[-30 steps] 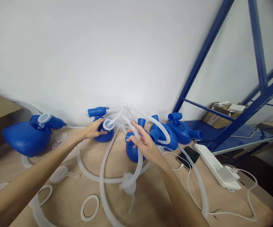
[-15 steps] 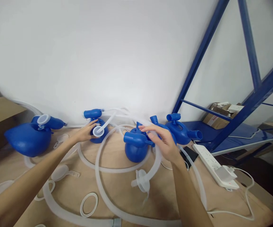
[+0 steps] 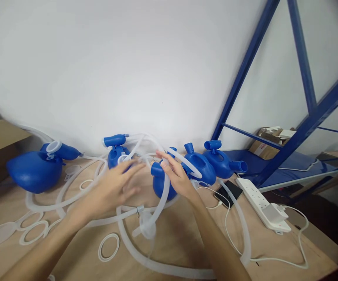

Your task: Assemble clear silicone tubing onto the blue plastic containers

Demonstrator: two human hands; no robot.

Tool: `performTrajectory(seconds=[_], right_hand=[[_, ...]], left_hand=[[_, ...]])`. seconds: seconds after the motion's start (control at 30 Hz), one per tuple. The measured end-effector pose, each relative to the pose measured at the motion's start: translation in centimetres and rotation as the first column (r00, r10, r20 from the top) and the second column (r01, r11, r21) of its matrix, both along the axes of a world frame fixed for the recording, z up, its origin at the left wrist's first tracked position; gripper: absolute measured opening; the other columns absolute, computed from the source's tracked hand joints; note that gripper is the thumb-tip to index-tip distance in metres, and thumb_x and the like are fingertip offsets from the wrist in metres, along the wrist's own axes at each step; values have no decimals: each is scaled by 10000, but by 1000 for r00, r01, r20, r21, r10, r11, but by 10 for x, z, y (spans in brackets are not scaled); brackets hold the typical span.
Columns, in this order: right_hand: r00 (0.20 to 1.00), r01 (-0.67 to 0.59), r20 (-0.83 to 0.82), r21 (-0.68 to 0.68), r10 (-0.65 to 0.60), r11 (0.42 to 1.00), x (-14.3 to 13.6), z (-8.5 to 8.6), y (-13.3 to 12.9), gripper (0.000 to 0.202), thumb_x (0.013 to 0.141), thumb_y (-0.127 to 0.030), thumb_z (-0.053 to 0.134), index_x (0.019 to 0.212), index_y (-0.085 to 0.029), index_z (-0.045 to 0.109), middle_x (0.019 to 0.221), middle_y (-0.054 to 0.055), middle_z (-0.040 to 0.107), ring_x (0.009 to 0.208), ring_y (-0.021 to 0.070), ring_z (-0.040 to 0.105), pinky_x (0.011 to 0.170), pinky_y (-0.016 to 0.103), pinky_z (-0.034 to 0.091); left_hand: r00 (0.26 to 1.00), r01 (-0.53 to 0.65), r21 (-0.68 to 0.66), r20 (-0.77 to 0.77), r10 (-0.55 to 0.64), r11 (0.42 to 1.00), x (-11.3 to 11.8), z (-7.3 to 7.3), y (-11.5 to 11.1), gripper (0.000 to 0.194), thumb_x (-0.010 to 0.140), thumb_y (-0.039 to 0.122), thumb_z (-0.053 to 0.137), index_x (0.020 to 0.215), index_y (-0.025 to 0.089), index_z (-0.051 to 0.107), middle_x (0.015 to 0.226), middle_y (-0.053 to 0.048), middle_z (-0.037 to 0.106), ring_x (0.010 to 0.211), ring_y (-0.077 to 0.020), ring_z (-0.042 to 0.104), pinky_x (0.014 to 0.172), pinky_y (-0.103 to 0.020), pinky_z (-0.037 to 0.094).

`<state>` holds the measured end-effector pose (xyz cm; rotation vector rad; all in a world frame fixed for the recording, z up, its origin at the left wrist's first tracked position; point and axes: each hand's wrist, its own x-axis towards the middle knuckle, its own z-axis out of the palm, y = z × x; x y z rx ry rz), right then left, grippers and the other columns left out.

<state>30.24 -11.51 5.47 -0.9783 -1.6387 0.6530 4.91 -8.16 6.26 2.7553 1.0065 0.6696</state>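
My right hand (image 3: 176, 175) grips a translucent hose (image 3: 163, 191) between thumb and fingers. At that hose's lower end hangs a translucent cap (image 3: 148, 225), raised off the table. My left hand (image 3: 113, 191), slightly blurred, is open, fingers spread towards the right hand. It hides part of a blue bottle (image 3: 114, 153) that has a white-rimmed neck. Behind the right hand stands another blue bottle (image 3: 159, 187), partly covered by the hose and fingers. Just below the left hand lies a hose end with a clear connector (image 3: 138, 210).
Further blue bottles (image 3: 200, 166) stand along the wall, with one large bottle (image 3: 36, 171) at left by a cardboard box (image 3: 2, 136). White rings (image 3: 109, 247) and looping hoses cover the brown table. At right are a phone (image 3: 229, 193), a power strip (image 3: 259, 203) and a blue rack frame (image 3: 246, 70).
My left hand has left the blue bottle and come nearer, to the right. My right hand has moved left, bringing the hose and hanging cap along. The hose end with the connector has shifted away from me.
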Motion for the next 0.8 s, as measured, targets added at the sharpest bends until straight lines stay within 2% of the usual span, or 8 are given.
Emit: performTrajectory(seconds=[0.1,0.17,0.3,0.37,0.47,0.53,0.63,0.8], right_hand=[[1000,-3,25,-34,3,999,-3,-1,-2,627,1051,-630,457,1583,-300,474,1655,41,465,1549,252,400,1288,449,303],[999,3,51,-49,0,999,-5,-1,-5,676,1046,-665,430,1619,-307,416,1686,32,413,1577,249,348,1296,448,284],[975,94,210,-58,-80,994,-5,-3,-4,729,1075,-667,265,1690,-276,244,1668,74,440,1559,250,382,1289,467,285],[875,314,396,-28,-278,949,-2,-6,-2,726,1087,-632,239,1704,-253,182,1624,115,497,1544,296,400,1272,539,284],[576,563,677,76,-457,823,3,-9,1,752,1056,-614,422,1698,-288,206,1638,144,467,1521,389,408,1205,601,347],[494,542,783,63,-379,838,6,-11,3,819,998,-608,573,1687,-324,236,1600,148,511,1434,402,515,1126,553,451],[492,480,834,-21,-249,877,13,-13,6,801,892,-529,755,1596,-322,433,1430,125,653,1237,383,668,1000,495,542],[622,262,778,-97,-91,960,33,-8,8,670,803,-331,822,1432,-266,599,1426,97,661,1264,341,648,1068,487,502]], left_hand=[[975,201,-340,-26,-223,919,8,1,-29,838,993,484,627,1684,394,159,1634,-83,480,1401,-295,557,1132,-440,494],[946,289,-417,-11,-323,862,12,-5,-35,891,1001,406,630,1694,398,69,1640,-88,476,1355,-277,590,1098,-405,507],[926,365,-381,51,-374,850,13,-10,-30,586,1042,220,466,1607,370,425,1297,-59,711,1047,-199,692,940,-311,547],[936,350,-332,98,-337,876,7,-3,-24,438,1056,257,439,1436,319,647,1067,-52,740,900,-180,690,831,-280,554],[942,259,-319,294,-164,912,-5,9,-12,373,1056,403,487,1289,250,735,939,-61,743,838,-188,693,705,-258,556],[879,226,-406,477,-6,886,-14,13,-3,410,1025,487,552,1284,217,718,921,-70,759,823,-199,715,676,-264,574],[774,245,-515,614,155,821,-27,15,11,455,962,541,648,1232,183,721,857,-62,760,764,-200,725,708,-299,603],[929,254,-644,371,5,721,-45,14,24,435,961,561,627,1135,191,772,771,-35,752,731,-193,713,695,-299,589]])
